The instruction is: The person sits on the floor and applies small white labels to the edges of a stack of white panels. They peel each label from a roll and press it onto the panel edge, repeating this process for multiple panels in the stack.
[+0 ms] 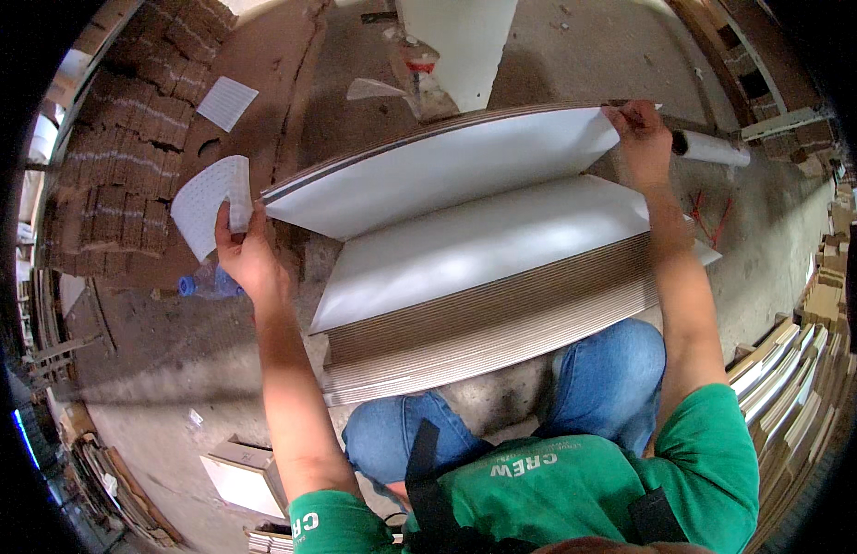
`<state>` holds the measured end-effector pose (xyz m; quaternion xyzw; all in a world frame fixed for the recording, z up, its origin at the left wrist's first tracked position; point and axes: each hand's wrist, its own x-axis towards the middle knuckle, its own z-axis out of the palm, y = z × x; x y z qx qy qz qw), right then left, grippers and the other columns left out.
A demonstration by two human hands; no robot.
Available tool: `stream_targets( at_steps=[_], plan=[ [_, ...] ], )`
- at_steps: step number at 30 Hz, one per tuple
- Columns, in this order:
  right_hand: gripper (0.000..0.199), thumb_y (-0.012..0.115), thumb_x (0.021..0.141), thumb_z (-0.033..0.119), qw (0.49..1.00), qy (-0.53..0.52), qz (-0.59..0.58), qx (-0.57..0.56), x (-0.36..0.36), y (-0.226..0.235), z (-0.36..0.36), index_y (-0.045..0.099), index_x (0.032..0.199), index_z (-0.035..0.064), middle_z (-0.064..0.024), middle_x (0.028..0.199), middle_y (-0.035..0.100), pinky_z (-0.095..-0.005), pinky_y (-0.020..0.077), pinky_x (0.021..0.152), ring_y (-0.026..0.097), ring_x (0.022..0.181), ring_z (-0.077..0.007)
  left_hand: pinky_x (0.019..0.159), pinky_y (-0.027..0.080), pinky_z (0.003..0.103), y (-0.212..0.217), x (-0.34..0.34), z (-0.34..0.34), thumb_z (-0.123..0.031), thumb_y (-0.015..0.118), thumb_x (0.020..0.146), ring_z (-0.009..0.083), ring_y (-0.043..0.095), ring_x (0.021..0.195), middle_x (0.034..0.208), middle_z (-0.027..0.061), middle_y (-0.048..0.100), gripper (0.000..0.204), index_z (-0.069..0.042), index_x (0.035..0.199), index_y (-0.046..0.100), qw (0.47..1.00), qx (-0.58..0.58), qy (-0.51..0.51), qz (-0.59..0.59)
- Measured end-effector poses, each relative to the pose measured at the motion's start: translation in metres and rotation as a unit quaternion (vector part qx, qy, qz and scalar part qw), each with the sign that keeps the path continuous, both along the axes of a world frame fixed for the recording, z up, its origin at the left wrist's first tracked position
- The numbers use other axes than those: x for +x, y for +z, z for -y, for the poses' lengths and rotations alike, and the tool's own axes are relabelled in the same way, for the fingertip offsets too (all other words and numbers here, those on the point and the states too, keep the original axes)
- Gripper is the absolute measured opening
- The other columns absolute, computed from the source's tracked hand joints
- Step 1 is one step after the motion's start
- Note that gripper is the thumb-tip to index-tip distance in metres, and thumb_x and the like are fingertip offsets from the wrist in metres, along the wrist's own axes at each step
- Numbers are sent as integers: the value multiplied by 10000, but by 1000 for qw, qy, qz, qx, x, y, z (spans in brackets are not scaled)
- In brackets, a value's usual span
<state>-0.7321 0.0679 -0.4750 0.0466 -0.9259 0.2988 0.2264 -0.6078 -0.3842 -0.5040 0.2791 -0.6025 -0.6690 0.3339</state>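
Observation:
In front of my knees stands a stack of flat cardboard sheets with white faces [488, 309]. The topmost white panel [488, 235] lies sloping on it. Behind it a raised white-faced cardboard panel [456, 171] leans back, forming a V with the lower one. My right hand [643, 140] is closed on the raised panel's far right corner. My left hand [248, 254] is at its left corner, finger and thumb on a curved white sheet with rows of small marks [202, 205]. The thumb is close to the panel corner; whether it touches it I cannot tell.
Stacked brown cardboard [124, 157] fills the left, with another white sheet [227, 103] on it. A clear bottle with blue cap [210, 283] lies by my left wrist. A plastic-film roll [715, 149] and red cord [710, 220] lie right. More panels [784, 383] are stacked at lower right.

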Motion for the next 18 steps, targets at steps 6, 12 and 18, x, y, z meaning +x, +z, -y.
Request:
stream_targets(
  at_steps=[6,12,18],
  plan=[
    [133,618,818,129,991,101,-8,-90,10,12,8,594,888,19,-29,838,615,-223,443,680,549,716,-105,854,457,313,0,12,18,98,609,706,213,521,1005,1142,132,484,642,-11,1284,353,987,86,-127,-51],
    [137,588,801,67,971,212,87,-62,27,27,31,609,929,21,-77,889,638,-263,465,709,592,782,-138,860,450,329,12,25,22,71,658,673,216,534,976,1092,127,519,716,11,1297,314,970,143,-191,-49],
    [143,581,793,40,941,284,179,-36,44,20,63,598,931,7,-104,880,627,-278,468,709,593,796,-181,773,466,270,-1,-2,5,-66,738,704,171,572,822,992,103,561,664,64,1241,371,993,102,-44,-27]
  ],
)
